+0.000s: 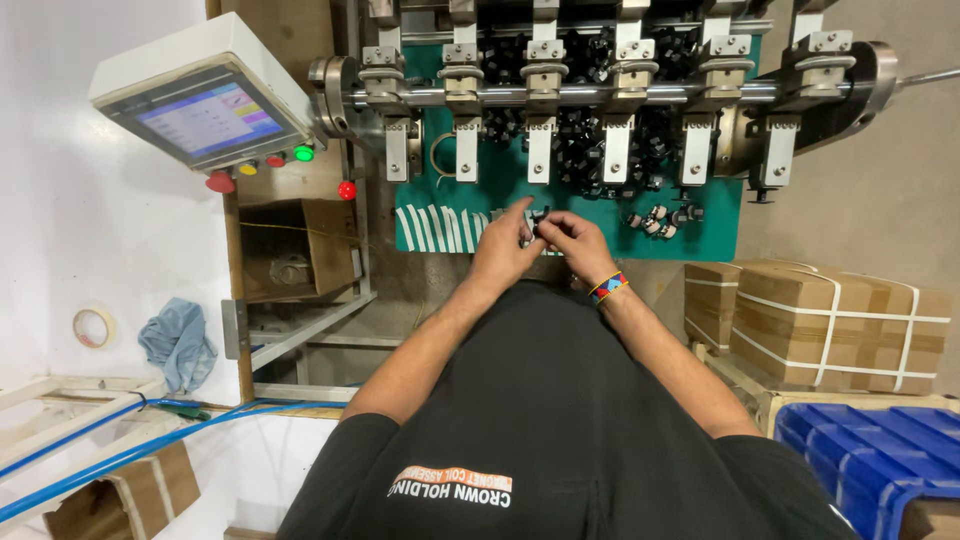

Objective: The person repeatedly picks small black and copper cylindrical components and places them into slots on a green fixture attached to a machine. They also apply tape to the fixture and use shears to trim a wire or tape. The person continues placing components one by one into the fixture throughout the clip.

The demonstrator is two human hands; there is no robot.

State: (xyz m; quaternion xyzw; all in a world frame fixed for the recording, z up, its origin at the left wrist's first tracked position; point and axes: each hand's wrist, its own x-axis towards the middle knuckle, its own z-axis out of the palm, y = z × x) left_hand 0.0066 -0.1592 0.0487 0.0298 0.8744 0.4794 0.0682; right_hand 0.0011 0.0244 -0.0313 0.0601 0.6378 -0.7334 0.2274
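1. Both hands are meeting over the green work mat (500, 180): the left hand (503, 248) and right hand (575, 240) are pinching one small black-and-silver metal part (537, 222) between their fingertips.
2. Two strapped brown cardboard boxes (835, 325) are sitting to the right, above a blue plastic crate (880, 460).

A black short-sleeved shirt (560, 420) with white and orange lettering is worn. Both forearms are bare. A multicoloured woven bracelet (608, 288) is seen on the right wrist.

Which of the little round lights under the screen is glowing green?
The green light, at the right end of the row under the control screen. The other buttons there look yellow and red.
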